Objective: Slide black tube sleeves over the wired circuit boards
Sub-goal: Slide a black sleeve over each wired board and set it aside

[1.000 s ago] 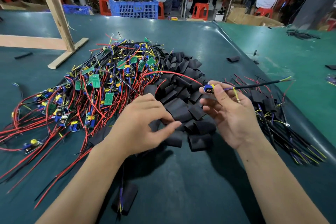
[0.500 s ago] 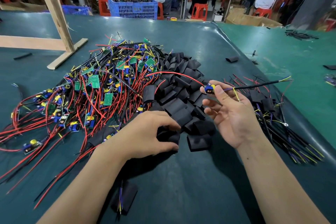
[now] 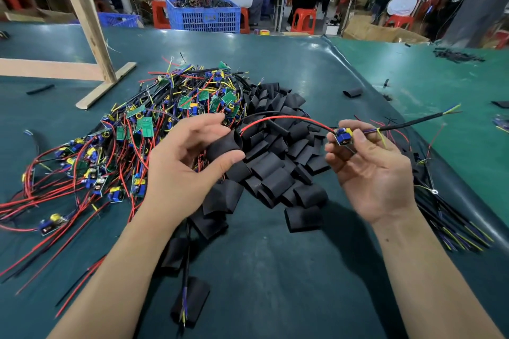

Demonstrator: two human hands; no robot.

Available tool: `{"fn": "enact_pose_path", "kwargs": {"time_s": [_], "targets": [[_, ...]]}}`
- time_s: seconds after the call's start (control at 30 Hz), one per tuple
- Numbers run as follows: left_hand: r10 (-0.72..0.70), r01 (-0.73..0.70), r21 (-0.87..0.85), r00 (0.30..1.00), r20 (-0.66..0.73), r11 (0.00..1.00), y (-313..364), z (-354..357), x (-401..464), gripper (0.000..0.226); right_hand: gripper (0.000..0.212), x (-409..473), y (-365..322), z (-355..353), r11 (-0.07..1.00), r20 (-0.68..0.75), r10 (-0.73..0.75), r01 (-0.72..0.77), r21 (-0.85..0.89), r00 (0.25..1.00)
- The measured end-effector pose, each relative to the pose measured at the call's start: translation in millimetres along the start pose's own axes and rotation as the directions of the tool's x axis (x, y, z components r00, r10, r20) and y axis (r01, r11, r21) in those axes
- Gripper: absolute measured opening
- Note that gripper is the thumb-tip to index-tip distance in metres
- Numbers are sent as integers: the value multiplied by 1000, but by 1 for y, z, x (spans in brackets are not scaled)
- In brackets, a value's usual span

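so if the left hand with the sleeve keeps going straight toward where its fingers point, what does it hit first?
Probably the red wire arcing off the board pinched in the right hand. The left hand points its black sleeve rightward at that wire's near end; depth is uncertain.

Black sleeves (image 3: 275, 170), green boards (image 3: 144, 126) with red wires (image 3: 281, 118), on a dark teal table (image 3: 275, 270)
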State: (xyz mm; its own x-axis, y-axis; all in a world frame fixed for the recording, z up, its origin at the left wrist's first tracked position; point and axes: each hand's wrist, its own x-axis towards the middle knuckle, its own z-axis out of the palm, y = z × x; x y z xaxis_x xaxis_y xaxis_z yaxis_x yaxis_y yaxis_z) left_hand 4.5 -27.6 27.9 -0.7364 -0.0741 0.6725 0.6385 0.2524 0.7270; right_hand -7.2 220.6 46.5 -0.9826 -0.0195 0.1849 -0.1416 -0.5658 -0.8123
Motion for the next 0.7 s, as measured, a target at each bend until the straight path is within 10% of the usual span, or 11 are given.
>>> {"fn": "enact_pose_path", "kwargs": {"time_s": [0.7], "targets": [[87,-91,-63,994,-64,994,-4,-2,0,33,19,3,7,-5,990,13,-58,59,-131,998]]}}
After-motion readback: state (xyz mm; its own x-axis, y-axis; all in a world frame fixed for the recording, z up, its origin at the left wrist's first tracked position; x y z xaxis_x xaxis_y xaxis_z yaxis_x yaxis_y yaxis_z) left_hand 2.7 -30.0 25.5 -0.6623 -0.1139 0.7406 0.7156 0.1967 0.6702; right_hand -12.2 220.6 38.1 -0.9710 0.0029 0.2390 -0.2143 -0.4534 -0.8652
